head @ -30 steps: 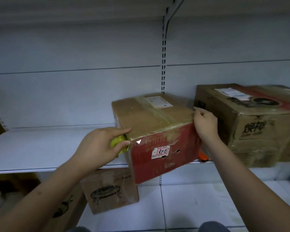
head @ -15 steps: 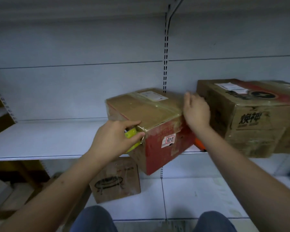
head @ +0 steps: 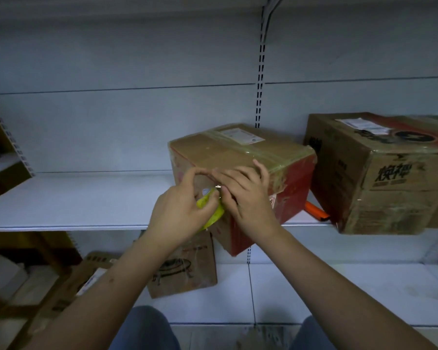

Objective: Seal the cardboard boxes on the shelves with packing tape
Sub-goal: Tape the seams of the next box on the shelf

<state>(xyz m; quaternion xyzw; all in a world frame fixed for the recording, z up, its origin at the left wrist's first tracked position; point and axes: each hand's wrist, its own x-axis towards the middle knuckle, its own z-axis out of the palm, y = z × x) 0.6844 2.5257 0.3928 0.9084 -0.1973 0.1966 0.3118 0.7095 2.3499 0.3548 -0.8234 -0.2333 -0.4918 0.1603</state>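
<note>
— What can't we make out here?

— Our left hand (head: 181, 213) curls around a yellow tape roll (head: 211, 213), so we see only a sliver of it. The right hand (head: 245, 195) covers the near corner of the middle box (head: 238, 157); its fingers are bent and bunched at the roll's edge, seemingly pinching the tape end, though the tape itself is too clear and small to tell. An orange tool (head: 316, 213) lies half hidden between two boxes.

— How many do we count?

— Two boxes on the middle shelf (head: 74, 200): the one we work on and a bigger box (head: 379, 178) at three o'clock, near but apart. A small box (head: 185, 269) stands on the lower shelf at six o'clock, with more cardboard at eight o'clock, blurred and cut off.

— Which way does our box point?

— It sits turned, its near corner hanging over the shelf edge toward us, long axis running from ten o'clock to four o'clock. A strip of tape crosses its top.
</note>
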